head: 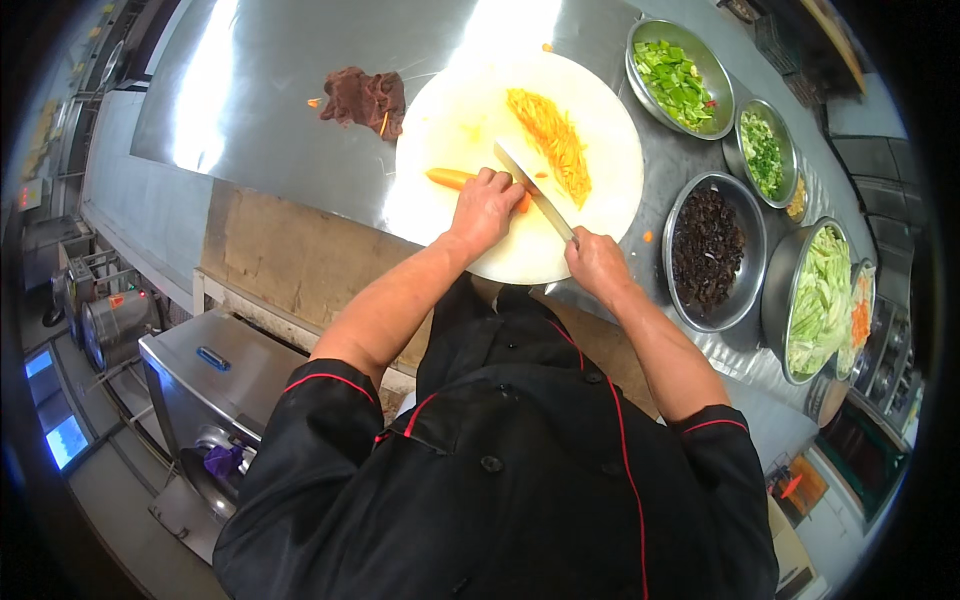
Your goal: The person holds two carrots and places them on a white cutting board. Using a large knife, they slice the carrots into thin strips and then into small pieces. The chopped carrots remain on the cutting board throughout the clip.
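Note:
On a round white cutting board (525,255), my left hand (487,206) holds down a peeled carrot (448,178), its fingertips curled over the cut end. The handle of a kitchen knife (536,187) is in my right hand (598,262). The blade slants up and left across the board, close beside my left fingertips and the carrot's right end. A long heap of carrot shreds (555,142) lies beyond the blade, on the right part of the board. Left of the board is a crumpled brown cloth (364,103) with a carrot strip on it.
Steel bowls stand right of the board: cut green peppers (675,82), chopped scallions (763,154), dark shredded wood ear fungus (709,251) and shredded cabbage (821,300). Small carrot bits dot the steel table (292,67). A steel cabinet (225,367) stands lower left.

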{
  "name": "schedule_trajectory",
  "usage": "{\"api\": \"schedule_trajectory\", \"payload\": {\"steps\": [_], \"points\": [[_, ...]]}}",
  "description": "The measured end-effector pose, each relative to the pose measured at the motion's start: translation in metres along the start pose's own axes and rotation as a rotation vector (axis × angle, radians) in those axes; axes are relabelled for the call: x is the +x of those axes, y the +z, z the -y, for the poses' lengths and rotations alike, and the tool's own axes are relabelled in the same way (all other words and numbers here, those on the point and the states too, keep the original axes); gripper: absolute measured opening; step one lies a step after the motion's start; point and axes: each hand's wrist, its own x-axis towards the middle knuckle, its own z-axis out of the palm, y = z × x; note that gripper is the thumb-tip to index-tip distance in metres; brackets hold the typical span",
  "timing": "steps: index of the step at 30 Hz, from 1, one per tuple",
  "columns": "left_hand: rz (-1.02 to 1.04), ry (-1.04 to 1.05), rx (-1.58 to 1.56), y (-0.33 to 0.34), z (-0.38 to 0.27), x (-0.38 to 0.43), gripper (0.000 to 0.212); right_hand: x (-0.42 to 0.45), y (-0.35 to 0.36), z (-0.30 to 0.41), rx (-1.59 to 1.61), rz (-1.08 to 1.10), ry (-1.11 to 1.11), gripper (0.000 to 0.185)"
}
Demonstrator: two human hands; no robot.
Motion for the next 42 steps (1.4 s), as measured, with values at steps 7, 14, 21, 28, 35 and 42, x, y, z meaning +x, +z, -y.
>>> {"api": "schedule_trajectory", "payload": {"steps": [7,14,21,28,35,42], "points": [[-0.034,0.032,-0.009,0.001,0.004,0.000,0.009,-0.019,-0.018,0.007,0.047,-0.019,0.002,0.019],[-0.060,0.028,-0.015,-0.001,0.002,-0.004,0.014,-0.046,-0.085,0.021,-0.007,0.194,0.082,0.023],[-0.066,0.041,-0.023,0.002,0.002,-0.003,0.017,0.008,0.002,0.015,-0.002,0.013,0.068,0.021],[-0.059,0.039,-0.024,0.001,0.007,-0.003,0.019,-0.015,-0.023,0.021,0.046,-0.023,0.019,0.021],[-0.067,0.050,-0.055,0.000,0.007,-0.006,0.021,-0.053,-0.067,0.014,-0.016,0.118,0.045,0.020],[-0.072,0.043,-0.066,0.000,0.004,-0.005,0.021,0.013,0.013,0.019,-0.028,-0.040,0.015,0.022]]}}
